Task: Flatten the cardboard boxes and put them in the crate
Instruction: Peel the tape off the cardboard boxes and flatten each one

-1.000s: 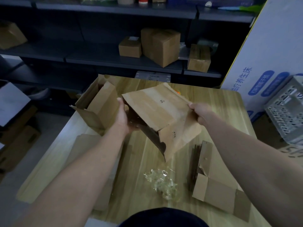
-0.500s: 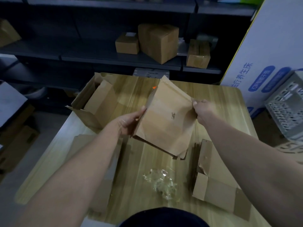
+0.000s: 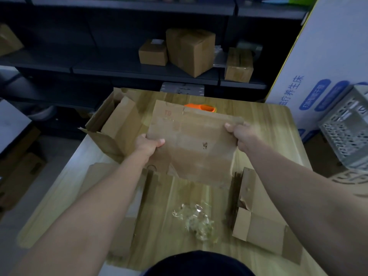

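Risk, as I judge it: flattened box [image 3: 191, 144] is pinched only at its side edges. Its loose lower flaps could sag open or snag on the swing to the crate [image 3: 346, 132], far right. Box hangs over mid counter [image 3: 268, 124], spanning left hand [image 3: 148, 143] to right hand [image 3: 238, 134], both clamped on it.

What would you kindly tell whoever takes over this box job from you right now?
Left hand grips the left edge of the flattened cardboard box; right hand pinches its upper right corner; both hold it above the table.
Grey crate stands off the table to the right.
Done: this box looks flat; a flat cardboard piece lies near left.
Left: put the held box in the crate; flatten the open box far left and the half-collapsed box near right; crate them all.
Crumpled clear tape and an orange tool lie on the table.
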`<state>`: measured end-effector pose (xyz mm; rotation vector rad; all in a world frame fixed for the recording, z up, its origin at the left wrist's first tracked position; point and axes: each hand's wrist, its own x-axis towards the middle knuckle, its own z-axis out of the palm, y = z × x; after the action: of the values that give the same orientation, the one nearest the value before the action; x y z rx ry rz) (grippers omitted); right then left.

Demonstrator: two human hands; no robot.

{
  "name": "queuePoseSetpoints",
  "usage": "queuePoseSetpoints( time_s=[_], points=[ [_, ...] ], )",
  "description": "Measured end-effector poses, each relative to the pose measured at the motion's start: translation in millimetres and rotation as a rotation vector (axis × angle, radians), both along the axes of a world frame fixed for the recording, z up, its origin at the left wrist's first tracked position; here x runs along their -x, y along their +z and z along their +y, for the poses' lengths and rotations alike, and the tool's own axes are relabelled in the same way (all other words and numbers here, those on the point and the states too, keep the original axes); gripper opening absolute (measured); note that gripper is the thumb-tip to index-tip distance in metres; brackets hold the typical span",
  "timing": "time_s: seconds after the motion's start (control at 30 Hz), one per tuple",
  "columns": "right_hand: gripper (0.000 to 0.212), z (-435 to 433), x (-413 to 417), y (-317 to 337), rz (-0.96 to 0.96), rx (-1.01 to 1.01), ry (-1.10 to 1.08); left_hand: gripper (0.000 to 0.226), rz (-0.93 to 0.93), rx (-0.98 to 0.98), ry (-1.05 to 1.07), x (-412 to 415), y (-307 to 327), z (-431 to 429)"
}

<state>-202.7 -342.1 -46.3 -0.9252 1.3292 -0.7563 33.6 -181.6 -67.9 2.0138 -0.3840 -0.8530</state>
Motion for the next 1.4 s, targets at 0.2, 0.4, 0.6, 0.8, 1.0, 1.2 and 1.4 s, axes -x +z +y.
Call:
queuePoseSetpoints(
  time_s=[0.2,0.4,0.6,0.8,1.0,1.2,1.4],
  points=[
    [0.032,6.9,-15.6,15.0,-0.018,0.223,-0.032,0.075,0.110,0.043,-0.094,10.4,-1.3,-20.4],
    [0.033,21.1,-22.1,-3.2,-0.030,0.050,-0.232,0.049,0.105,0.064,-0.230,29.9,-8.4,-43.7],
    [0.005,39.4,-5.9,-60.7,0.035,-0.376,-0.027,0.068,0.244,-0.053,-0.147,36.5,-47.2,-29.6],
    [0.009,47.2,-1.4,-84.7,0.670,-0.341,0.552,0.070,-0.052,-0.309,-0.307,32.6,-70.1,-31.0],
    [0.046,31.5,-30.2,-93.0,0.899,0.018,0.771,0.083,-0.146,-0.507,-0.397,21.9,-100.6,-18.8],
    [0.083,21.3,-42.5,-112.3,1.017,0.123,0.959,0.102,-0.265,-0.471,-0.590,15.9,-113.3,-32.7],
    [0.118,9.0,-25.3,-124.2,1.236,0.151,1.056,0.101,-0.411,-0.480,-0.897,8.8,-123.1,-54.0]
  ],
)
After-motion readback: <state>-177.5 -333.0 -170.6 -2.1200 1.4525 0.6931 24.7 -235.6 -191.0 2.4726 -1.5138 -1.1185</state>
